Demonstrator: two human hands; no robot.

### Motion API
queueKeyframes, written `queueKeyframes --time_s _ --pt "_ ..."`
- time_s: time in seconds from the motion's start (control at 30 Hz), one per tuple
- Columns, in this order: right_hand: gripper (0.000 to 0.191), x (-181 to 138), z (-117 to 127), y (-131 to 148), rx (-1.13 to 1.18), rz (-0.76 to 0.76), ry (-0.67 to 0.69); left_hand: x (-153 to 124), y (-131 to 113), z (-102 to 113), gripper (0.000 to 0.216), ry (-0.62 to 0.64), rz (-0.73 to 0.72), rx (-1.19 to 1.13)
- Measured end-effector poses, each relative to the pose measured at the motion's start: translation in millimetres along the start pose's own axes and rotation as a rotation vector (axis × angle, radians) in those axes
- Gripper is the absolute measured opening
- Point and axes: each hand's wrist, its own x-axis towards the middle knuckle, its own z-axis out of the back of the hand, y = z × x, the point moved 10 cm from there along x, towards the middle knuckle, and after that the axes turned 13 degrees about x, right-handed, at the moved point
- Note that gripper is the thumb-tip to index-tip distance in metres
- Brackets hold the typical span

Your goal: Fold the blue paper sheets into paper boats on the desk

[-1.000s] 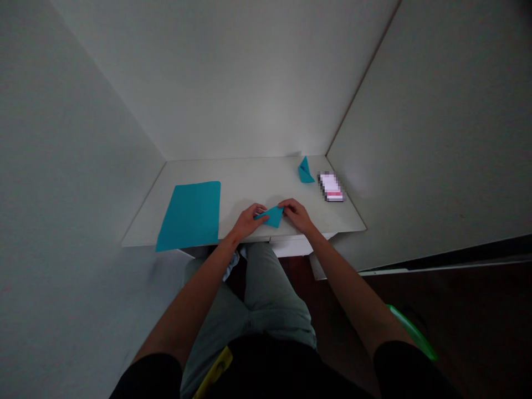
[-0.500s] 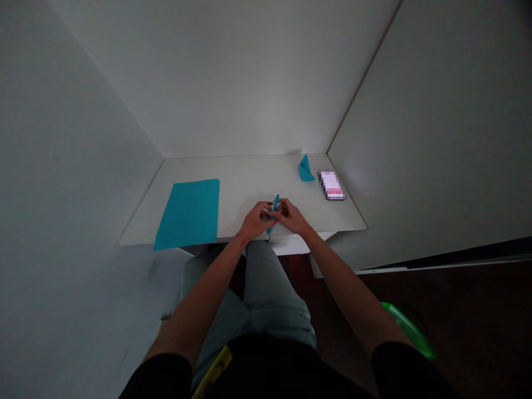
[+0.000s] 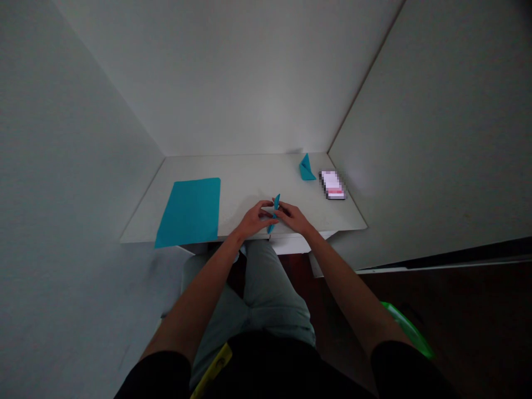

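A small folded piece of blue paper (image 3: 276,204) stands edge-on between my hands, over the front part of the white tabletop. My left hand (image 3: 254,220) is at its left side, fingers curved and thumb reaching to the paper. On its other side my right hand (image 3: 293,218) grips the paper between thumb and fingers. The hands hide the middle of the folded paper. Farther back on the right sits a folded blue paper boat (image 3: 306,169) with a pointed top.
Blue paper sheets (image 3: 190,210) lie at the left, overhanging the front edge of the table (image 3: 245,166). A phone (image 3: 332,185) with a lit, blurred screen lies at the right. Walls close in the back and both sides. A green object (image 3: 407,330) is low at the right.
My left hand's fingers have spread a little from the folded paper, and more of the paper shows. My right hand stays on it. The other things are where they were.
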Motion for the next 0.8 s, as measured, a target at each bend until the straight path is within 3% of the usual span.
queueKeyframes --time_s 0.8 --pt "0.05 -1 1 3 -0.02 0.023 0.014 7 13 2 0.068 0.108 -0.008 -0.062"
